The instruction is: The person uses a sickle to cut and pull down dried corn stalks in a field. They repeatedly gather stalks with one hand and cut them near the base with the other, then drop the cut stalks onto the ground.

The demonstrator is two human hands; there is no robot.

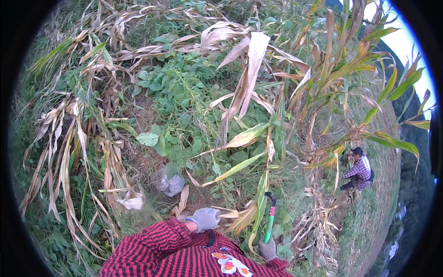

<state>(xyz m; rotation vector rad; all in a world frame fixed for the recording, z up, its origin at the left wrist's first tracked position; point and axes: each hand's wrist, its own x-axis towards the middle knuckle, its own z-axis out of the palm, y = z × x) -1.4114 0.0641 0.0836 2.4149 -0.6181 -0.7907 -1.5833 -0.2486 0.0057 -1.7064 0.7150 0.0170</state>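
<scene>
My left hand (205, 219), in a grey work glove, is closed near my waist on what looks like the end of a dry corn husk (229, 214). To its right my right hand (268, 249), also gloved, grips the green handle of a sickle (269, 225); the tool points upward, with a red band and a dark curved head at its top. A corn plant with yellow-green leaves (261, 194) hangs just beside the sickle. Dry corn leaves (254, 59) droop ahead of me.
Cut, dried corn stalks (74, 138) lie in heaps at the left. A grey rock (171, 185) rests on the soil before me. Leafy weeds (180, 86) cover the middle. Standing corn (332, 79) leans at the right. A person in a checked shirt (360, 171) crouches farther off there.
</scene>
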